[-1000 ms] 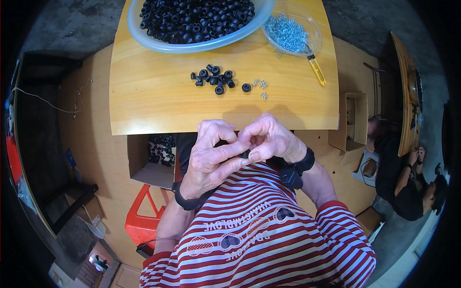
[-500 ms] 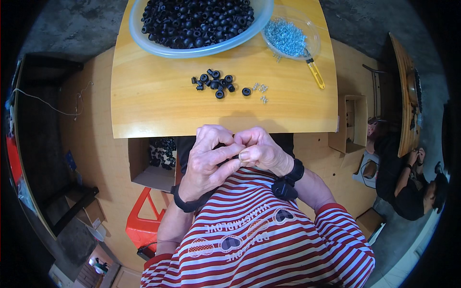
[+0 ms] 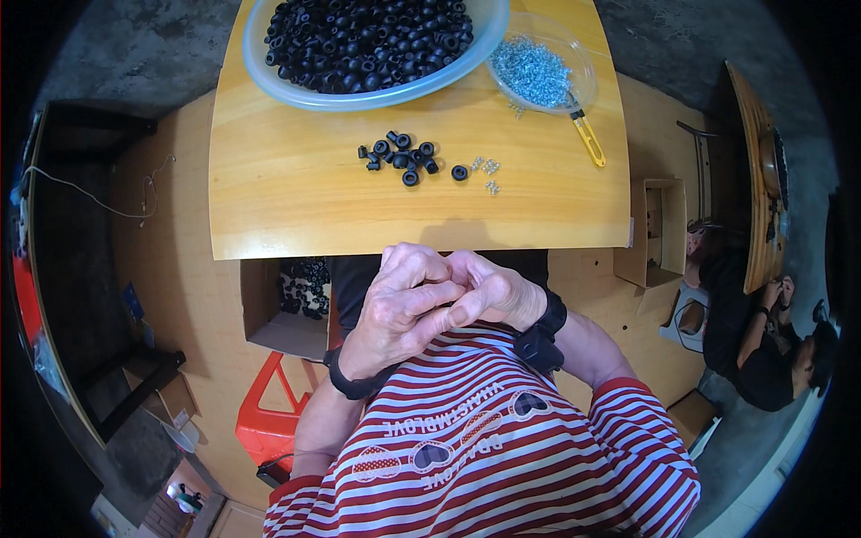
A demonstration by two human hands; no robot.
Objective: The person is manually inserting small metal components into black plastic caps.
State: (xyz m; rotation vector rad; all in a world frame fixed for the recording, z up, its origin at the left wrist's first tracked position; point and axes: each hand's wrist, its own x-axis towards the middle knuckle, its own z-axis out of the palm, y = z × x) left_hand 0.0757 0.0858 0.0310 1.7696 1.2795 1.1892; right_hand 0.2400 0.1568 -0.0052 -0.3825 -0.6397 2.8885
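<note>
My left hand and my right hand meet just below the near edge of the table, fingertips pressed together. Both are closed, and whatever lies between the fingers is hidden by them. Ahead of them on the wooden table lies a small cluster of black ring-shaped caps. One more black cap sits apart to its right, beside several tiny clear-silvery pieces.
A large translucent bowl full of black caps stands at the back. Right of it are a clear dish of small bluish pieces and a yellow-handled cutter. Under the table sits a cardboard box; a red stool is at left.
Both hands have drawn slightly down, away from the table edge, and their fingers have shifted against each other. The caps and small pieces on the table stay put.
</note>
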